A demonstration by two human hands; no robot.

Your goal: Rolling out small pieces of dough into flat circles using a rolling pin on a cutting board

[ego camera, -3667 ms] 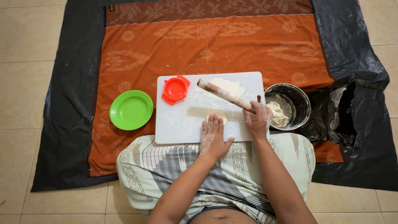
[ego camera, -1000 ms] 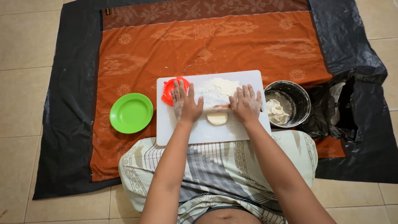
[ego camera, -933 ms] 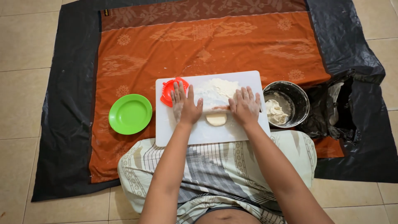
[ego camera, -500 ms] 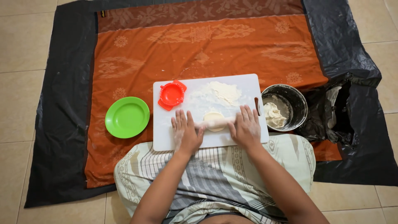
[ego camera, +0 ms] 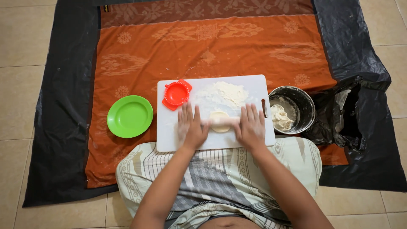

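Crumpled black plastic bag (ego camera: 339, 114), open-mouthed, pale contents showing inside, just right of round metal bowl (ego camera: 302, 98). Small yellowish tag (ego camera: 106, 8) at far-left top edge of patterned cloth, well away from bowl. No screens or signs.

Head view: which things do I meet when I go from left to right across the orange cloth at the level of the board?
Green plate → red dumpling mould → left hand → dough piece → right hand → metal bowl → black plastic bag.
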